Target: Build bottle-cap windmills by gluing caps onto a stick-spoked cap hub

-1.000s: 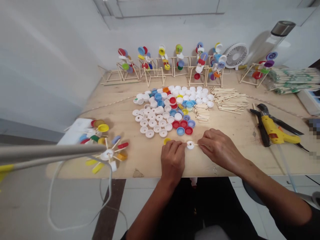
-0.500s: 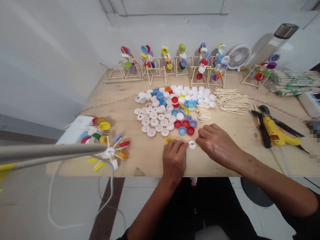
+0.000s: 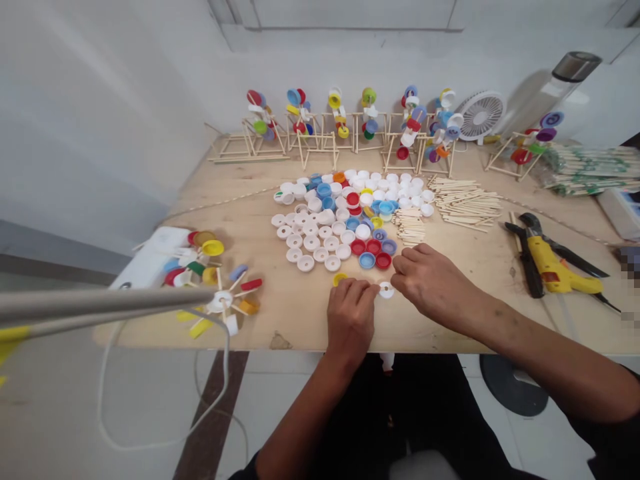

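Observation:
Between my two hands a small white bottle cap with a hole [image 3: 387, 294] lies on the wooden table. My left hand [image 3: 351, 313] is closed, its fingertips pinched at the cap's left side; what they hold is hidden. A yellow cap [image 3: 340, 278] peeks out just behind those knuckles. At the right side of the white cap, my right hand [image 3: 423, 277] is closed with curled fingers, and their contents cannot be made out. Beyond both hands spreads a pile of white caps [image 3: 311, 243], many with holes, mixed with red caps [image 3: 373, 247] and blue ones [image 3: 367, 261].
Short sticks [image 3: 411, 227] and longer sticks [image 3: 465, 202] lie past my right hand. A yellow glue gun [image 3: 555, 267] and black pliers [image 3: 530, 260] are at right. A cap wheel [image 3: 220, 301] sits left, near a pale bar [image 3: 110, 301]. Stick frames [image 3: 320, 157] and a fan [image 3: 481, 115] stand behind.
The view has shifted slightly. Both hands keep nearly the same closed pose around the white cap.

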The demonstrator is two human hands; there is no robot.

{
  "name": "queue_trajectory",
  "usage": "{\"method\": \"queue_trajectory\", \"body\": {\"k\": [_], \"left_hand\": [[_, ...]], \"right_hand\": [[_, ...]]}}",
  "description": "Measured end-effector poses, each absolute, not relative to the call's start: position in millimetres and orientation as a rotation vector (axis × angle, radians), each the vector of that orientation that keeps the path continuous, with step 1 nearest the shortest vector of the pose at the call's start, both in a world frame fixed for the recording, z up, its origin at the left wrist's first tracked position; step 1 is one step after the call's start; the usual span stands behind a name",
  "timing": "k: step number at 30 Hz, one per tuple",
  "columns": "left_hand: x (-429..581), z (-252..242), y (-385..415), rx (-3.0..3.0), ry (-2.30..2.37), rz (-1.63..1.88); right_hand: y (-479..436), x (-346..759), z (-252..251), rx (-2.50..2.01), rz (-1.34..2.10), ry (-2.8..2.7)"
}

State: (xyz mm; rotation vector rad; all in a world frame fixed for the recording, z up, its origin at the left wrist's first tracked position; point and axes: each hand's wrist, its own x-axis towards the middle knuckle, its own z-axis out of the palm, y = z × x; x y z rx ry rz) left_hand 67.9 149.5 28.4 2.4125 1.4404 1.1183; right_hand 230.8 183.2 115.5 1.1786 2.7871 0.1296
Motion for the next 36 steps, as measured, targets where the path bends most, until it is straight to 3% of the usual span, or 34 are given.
{"method": "queue_trajectory", "body": {"k": [26,36], "left_hand": [[68.1,29.0,149.9,2.439,1.435,1.118],[67.8,30.0,149.3,2.452,1.453,1.075]], "right_hand": [[177.6,234.7,112.0,1.178,0.151,2.864],[177.4,243.8,113.2,1.333,-0.023,2.85]]}}
